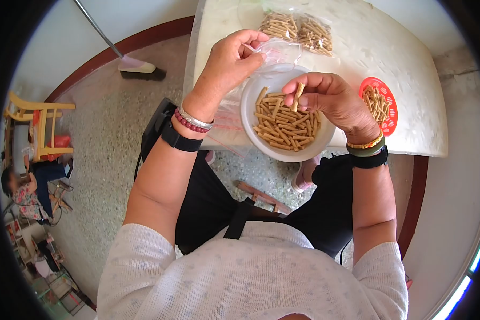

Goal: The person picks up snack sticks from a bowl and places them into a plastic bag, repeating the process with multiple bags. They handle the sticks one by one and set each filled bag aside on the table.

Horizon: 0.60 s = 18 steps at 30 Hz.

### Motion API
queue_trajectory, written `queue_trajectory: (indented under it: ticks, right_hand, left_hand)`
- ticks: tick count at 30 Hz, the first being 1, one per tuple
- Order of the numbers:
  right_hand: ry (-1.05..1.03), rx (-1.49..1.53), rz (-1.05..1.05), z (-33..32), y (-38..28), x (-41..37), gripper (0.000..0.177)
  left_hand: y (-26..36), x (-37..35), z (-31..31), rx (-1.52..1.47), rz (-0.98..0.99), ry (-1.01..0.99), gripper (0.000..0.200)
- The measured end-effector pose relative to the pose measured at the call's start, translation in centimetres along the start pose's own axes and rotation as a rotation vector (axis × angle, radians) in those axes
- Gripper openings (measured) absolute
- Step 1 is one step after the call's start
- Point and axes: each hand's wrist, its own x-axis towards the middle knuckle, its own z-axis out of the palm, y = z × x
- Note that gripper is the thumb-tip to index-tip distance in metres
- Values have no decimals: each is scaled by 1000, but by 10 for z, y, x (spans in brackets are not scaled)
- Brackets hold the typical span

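My left hand (230, 62) is closed on the edge of a clear plastic bag (285, 52), above the far left rim of a white bowl (249, 118). Short tan sticks, which look like a crunchy snack, fill much of the bowl. Over the bowl's right side, my right hand (330, 101) pinches one snack stick (298, 97) between thumb and fingers, tilted upward. Beyond the bowl lie two filled clear bags (314, 36) of the same sticks. To the right, a red plastic basket (391, 114) holds more sticks.
The pale-covered table (410, 58) has a rounded right end near the wall. More clear plastic bags (224, 120) lie left of the bowl. A broom (138, 68) stands on the floor at left, with a wooden chair (50, 112) and a seated person (29, 197) farther off.
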Motion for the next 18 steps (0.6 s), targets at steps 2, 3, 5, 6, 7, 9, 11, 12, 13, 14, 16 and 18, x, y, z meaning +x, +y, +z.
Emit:
queue_trajectory:
  ticks: [2, 3, 5, 6, 7, 9, 11, 12, 13, 14, 16, 18]
  right_hand:
    - [-10, 22, -2, -2, -1, -1, 23]
    - [-24, 44, -4, -2, -1, -1, 23]
    - [-16, 36, 1, -2, -2, -2, 21]
    - [-9, 28, 6, -2, -2, -2, 20]
    - [-9, 27, 5, -2, -1, -1, 20]
    - [9, 78, -94, -3, 5, 0, 13]
    - [52, 151, -145, -7, 9, 2, 10]
    - [93, 225, -194, -9, 9, 3, 7]
    - [94, 222, -198, -8, 10, 5, 7]
    - [208, 238, -266, -7, 10, 7, 6]
    - [366, 223, -377, -4, 10, 12, 7]
    - [412, 80, -415, 6, 6, 15, 10]
  left_hand:
    - [-1, 0, 1, -2, 1, 1, 33]
    - [0, 0, 2, -3, 2, 6, 33]
    - [1, 0, 3, 13, -11, 4, 32]
    - [2, 0, 3, 28, -23, 3, 32]
    - [2, -1, 3, 28, -22, 2, 32]
    - [3, -1, 4, 54, -36, 13, 29]
    - [5, -1, 4, 85, -33, 29, 28]
    - [6, -1, 4, 116, -32, 46, 27]
    - [6, -1, 4, 117, -27, 45, 27]
    - [6, -1, 4, 113, -28, 66, 24]
    - [7, -1, 4, 109, -26, 89, 22]
    - [9, 0, 5, 100, -9, 128, 20]
